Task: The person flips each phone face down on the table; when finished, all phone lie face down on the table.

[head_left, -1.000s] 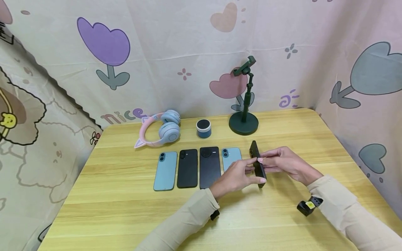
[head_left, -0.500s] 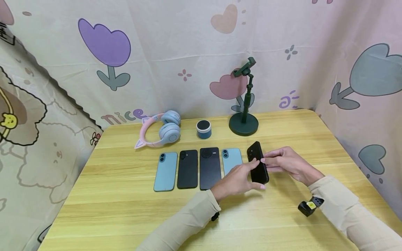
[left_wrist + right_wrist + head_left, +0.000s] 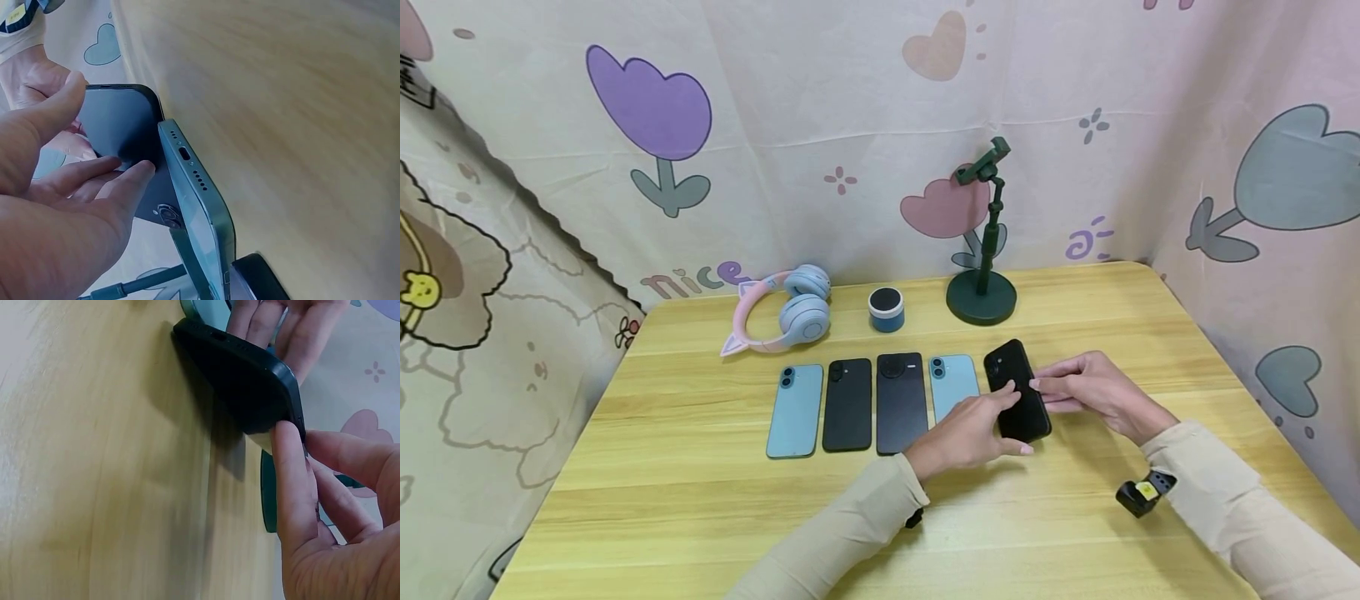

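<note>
A black phone (image 3: 1024,417) with its camera side up leans at the right end of a row of phones. In the right wrist view this black phone (image 3: 244,375) is tilted, its left edge low at the table and its right edge raised. My right hand (image 3: 1097,393) pinches that raised edge between thumb and fingers. Fingertips of my left hand (image 3: 964,432) rest on the phone's back; its thumb stretches out near the lower end. To the left, a light blue phone (image 3: 953,385) is partly hidden by my left hand.
Further left lie a dark grey phone (image 3: 902,408), a black phone (image 3: 847,408) and another light blue phone (image 3: 795,412). Behind them are cat-ear headphones (image 3: 805,319), a small blue-and-white cylinder (image 3: 887,312) and a dark green phone stand (image 3: 982,297). A printed cloth hangs behind the table.
The black phone has turned from standing on edge to leaning lower, its back now facing up. My left thumb has come off its edge, and my right hand has shifted slightly right.
</note>
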Demonstrator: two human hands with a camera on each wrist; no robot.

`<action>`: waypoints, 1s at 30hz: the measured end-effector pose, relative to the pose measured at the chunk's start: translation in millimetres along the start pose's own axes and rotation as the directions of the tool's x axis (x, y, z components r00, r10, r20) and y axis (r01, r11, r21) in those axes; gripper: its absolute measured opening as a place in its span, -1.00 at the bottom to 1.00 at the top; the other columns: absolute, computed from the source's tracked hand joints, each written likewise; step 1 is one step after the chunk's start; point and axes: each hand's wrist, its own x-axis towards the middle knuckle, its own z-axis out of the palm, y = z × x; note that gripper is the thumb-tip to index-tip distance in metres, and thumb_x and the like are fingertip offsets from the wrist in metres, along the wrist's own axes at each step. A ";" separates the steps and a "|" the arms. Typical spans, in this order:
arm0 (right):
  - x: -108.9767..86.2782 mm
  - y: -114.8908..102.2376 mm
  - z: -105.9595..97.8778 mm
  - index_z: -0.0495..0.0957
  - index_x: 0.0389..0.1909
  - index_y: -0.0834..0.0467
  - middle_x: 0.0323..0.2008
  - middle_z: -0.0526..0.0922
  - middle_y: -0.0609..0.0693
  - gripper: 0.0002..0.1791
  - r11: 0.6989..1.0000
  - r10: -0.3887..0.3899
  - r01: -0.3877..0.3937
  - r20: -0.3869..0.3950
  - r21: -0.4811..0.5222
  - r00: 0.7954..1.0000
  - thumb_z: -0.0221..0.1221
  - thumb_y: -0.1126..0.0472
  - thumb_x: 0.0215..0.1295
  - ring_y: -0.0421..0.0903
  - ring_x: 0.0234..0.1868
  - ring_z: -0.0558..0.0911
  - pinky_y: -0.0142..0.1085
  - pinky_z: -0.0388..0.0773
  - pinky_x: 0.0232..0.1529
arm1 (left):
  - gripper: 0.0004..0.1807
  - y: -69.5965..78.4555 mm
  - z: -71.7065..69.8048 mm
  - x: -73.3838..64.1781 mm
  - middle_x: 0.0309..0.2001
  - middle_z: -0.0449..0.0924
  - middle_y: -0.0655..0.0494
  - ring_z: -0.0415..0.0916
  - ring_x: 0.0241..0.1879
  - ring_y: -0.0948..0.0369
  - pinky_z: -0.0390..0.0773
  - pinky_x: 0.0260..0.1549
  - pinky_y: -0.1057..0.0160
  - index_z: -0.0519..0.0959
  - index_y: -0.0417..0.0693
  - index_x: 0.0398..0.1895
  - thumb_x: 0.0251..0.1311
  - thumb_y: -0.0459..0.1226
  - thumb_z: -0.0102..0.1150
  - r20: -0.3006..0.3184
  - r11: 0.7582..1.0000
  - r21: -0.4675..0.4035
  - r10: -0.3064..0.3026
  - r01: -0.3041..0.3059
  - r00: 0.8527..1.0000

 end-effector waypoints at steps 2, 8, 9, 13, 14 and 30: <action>0.6 1.4 -0.5 0.42 0.22 0.60 0.01 0.68 0.29 -0.49 1.000 0.005 -0.005 -0.004 -0.001 1.000 0.23 0.32 0.41 -0.07 -0.18 0.76 -0.18 0.68 -0.10 | -0.15 0.2 -0.1 -0.2 0.54 0.13 -0.02 0.22 0.44 0.14 0.36 0.29 0.33 0.31 -0.17 0.50 0.23 0.00 0.39 0.000 1.000 0.013 0.005 -0.005 1.000; 2.6 6.6 -1.9 0.45 0.17 0.61 -0.08 0.72 0.27 -0.53 1.000 0.012 -0.012 -0.014 -0.010 1.000 0.22 0.34 0.40 -0.05 -0.22 0.77 -0.16 0.69 -0.12 | -0.19 -0.4 0.9 -0.5 0.53 0.18 0.03 0.24 0.44 0.18 0.35 0.31 0.31 0.35 -0.14 0.48 0.25 0.02 0.37 0.024 0.999 0.040 -0.018 0.017 1.000; 2.9 7.5 -2.2 0.46 0.17 0.61 -0.09 0.73 0.25 -0.53 1.000 0.013 -0.013 -0.014 -0.014 1.000 0.22 0.34 0.40 -0.06 -0.23 0.77 -0.17 0.69 -0.13 | -0.19 -0.5 1.3 -0.5 0.53 0.18 0.04 0.24 0.44 0.19 0.34 0.32 0.30 0.36 -0.13 0.47 0.25 0.03 0.37 0.030 0.999 0.045 -0.023 0.021 0.999; 4.4 12.2 -3.6 0.44 0.17 0.63 -0.09 0.73 0.26 -0.55 1.000 0.011 -0.011 -0.011 -0.022 1.000 0.18 0.37 0.41 -0.06 -0.22 0.77 -0.19 0.70 -0.13 | -0.20 -0.9 2.8 -0.5 0.52 0.20 0.04 0.24 0.44 0.19 0.33 0.33 0.29 0.37 -0.12 0.47 0.25 0.05 0.36 0.048 0.998 0.057 -0.028 0.025 0.998; 4.8 13.3 -3.8 0.44 0.18 0.63 -0.08 0.72 0.27 -0.55 1.000 0.012 -0.012 -0.013 -0.025 1.000 0.17 0.37 0.42 -0.06 -0.22 0.77 -0.19 0.70 -0.13 | -0.20 -1.2 3.0 -0.5 0.52 0.20 0.04 0.25 0.44 0.19 0.34 0.33 0.30 0.37 -0.12 0.47 0.25 0.05 0.35 0.051 0.998 0.059 -0.027 0.024 0.998; 5.5 20.2 0.0 0.42 0.18 0.64 0.06 0.60 0.47 -0.53 0.995 0.035 -0.035 -0.006 -0.097 0.999 0.22 0.47 0.33 0.09 -0.08 0.74 -0.16 0.69 -0.10 | -0.18 -0.1 2.6 1.6 0.51 0.22 0.03 0.22 0.46 0.16 0.31 0.35 0.27 0.35 -0.09 0.48 0.26 0.11 0.31 0.089 0.995 0.090 -0.051 0.043 0.995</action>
